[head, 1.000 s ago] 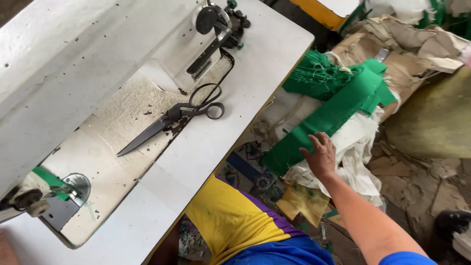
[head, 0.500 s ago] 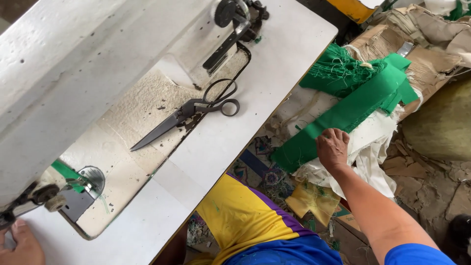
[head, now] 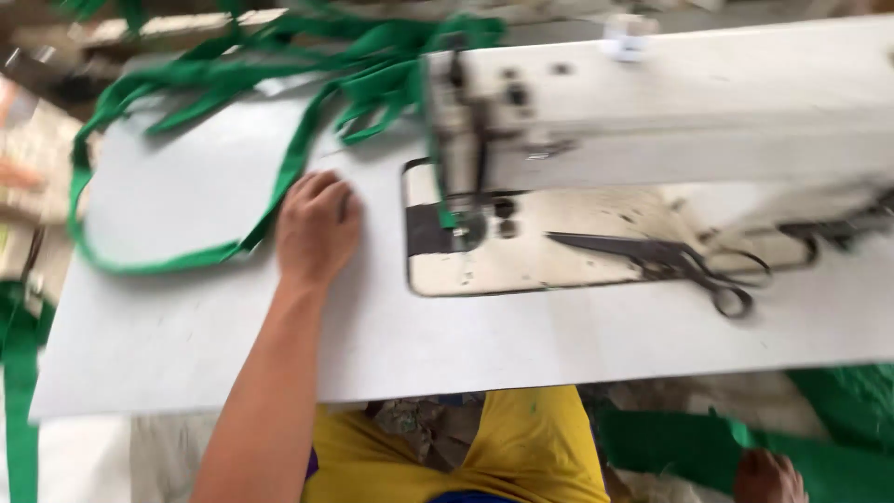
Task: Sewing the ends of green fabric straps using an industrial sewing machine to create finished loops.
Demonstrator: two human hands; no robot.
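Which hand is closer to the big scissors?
The left hand. It rests flat on the white table, left of the scissors with the sewing machine's needle area between. The right hand is lower, below the table edge, on green fabric.

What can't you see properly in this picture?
- Right hand: head view, cut off by the bottom edge; its hold on the green fabric strip is unclear.
- Needle of the white sewing machine: smeared by motion blur.
- Left hand fingertips: curled under, so contact with the green webbing strap is unclear.
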